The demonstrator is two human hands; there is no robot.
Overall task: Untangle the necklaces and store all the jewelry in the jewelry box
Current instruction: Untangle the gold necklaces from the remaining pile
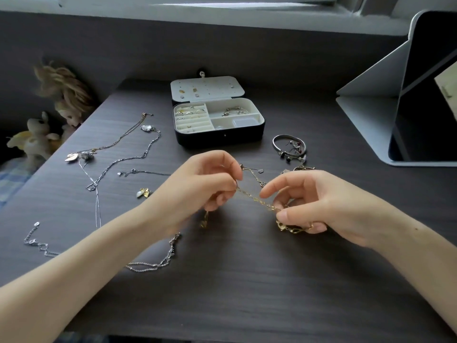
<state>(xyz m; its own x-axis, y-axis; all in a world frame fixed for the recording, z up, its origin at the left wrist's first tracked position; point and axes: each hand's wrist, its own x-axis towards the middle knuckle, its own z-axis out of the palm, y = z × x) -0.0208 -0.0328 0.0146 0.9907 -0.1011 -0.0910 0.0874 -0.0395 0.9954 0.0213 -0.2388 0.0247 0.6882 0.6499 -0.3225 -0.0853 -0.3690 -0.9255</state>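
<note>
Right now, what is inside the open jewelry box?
The jewelry box holds rings in its left slots, silver bangles back right, a clear case front right. What lies under that case is hidden.

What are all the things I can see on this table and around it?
jewelry box: one, black outside, cream inside, open, back middle
gold chain: one, gold, stretched between both hands
silver necklaces: several, silver, spread on the table's left
charm: one, gold and white, left of the hands
bangle: one, silver, right of the box
soft toys: two, cream and tan, past the table's left edge
screen: one, black in white stand, far right
table: one, dark wood
left hand: one, pinches the gold chain
right hand: one, pinches the gold chain
</note>
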